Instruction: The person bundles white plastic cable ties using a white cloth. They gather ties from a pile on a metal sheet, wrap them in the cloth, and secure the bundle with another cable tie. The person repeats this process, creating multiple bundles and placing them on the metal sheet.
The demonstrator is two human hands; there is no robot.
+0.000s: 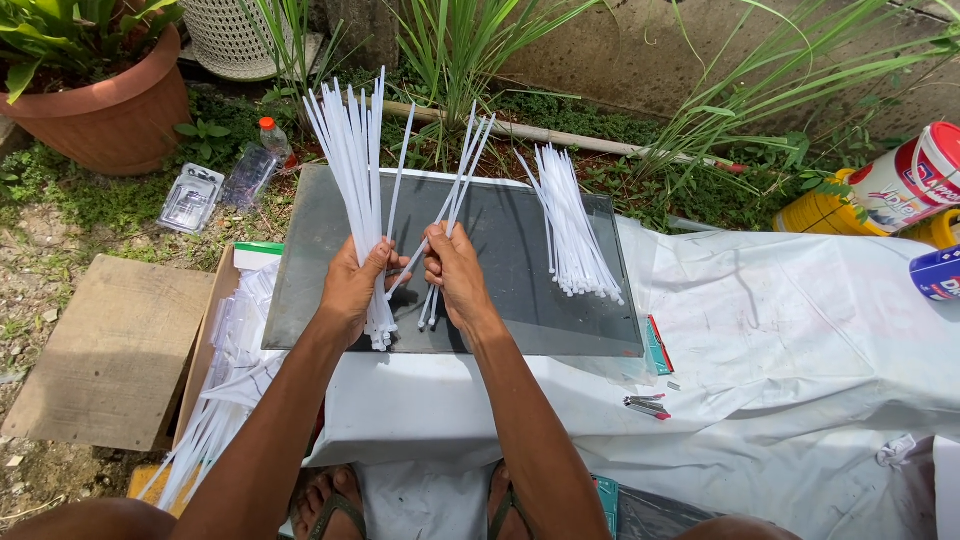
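Note:
My left hand (352, 285) grips a thick bundle of white cable ties (350, 150) that fans upward. My right hand (455, 272) pinches a few more white cable ties (462, 165), held upright just right of the bundle. Both hands hover over a dark grey board (520, 240) lying on a white sheet (780, 340). A loose pile of white cable ties (572, 225) rests on the board to the right of my right hand.
A cardboard box (205, 340) with more cable ties and plastic bags sits at left, beside a wooden plank (100, 350). A terracotta plant pot (110, 100), a plastic bottle (255, 165), paint cans (890, 185) and small pliers (648, 405) lie around. My sandalled feet show below.

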